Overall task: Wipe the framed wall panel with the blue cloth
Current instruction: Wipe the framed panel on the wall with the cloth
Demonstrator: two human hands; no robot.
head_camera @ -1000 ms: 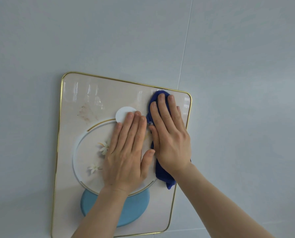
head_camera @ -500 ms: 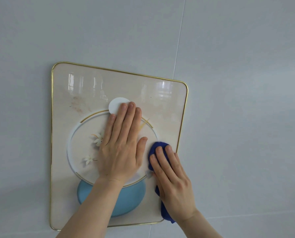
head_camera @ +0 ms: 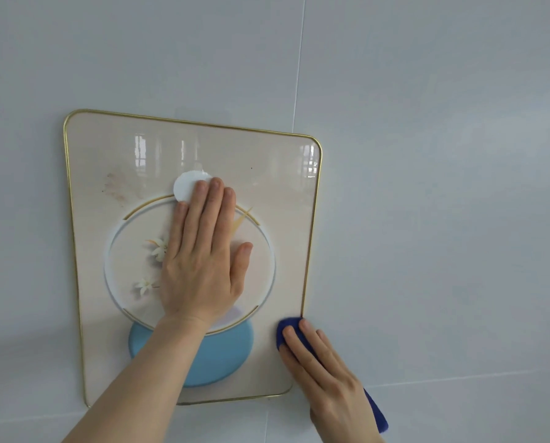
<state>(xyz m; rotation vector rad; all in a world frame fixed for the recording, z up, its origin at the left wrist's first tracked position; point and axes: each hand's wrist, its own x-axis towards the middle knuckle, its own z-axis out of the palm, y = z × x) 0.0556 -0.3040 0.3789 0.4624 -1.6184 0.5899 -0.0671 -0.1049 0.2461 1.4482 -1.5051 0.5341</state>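
The framed wall panel (head_camera: 267,161) hangs on the wall, cream with a thin gold rim, a printed oval with white flowers and a pale blue disc low down. My left hand (head_camera: 203,260) lies flat on the middle of the panel, fingers together, holding nothing. My right hand (head_camera: 324,372) presses the blue cloth (head_camera: 288,329) against the panel's lower right edge. The cloth shows above my fingertips and again below my wrist; the rest is under my palm. A brownish smudge (head_camera: 117,187) marks the panel's upper left.
Pale grey wall tiles (head_camera: 443,155) surround the panel, with a vertical joint above its right top corner and a horizontal joint level with its bottom edge.
My right hand has slid the blue cloth down the panel's right side, from the top right corner to the lower right edge. My left hand has stayed flat on the panel.
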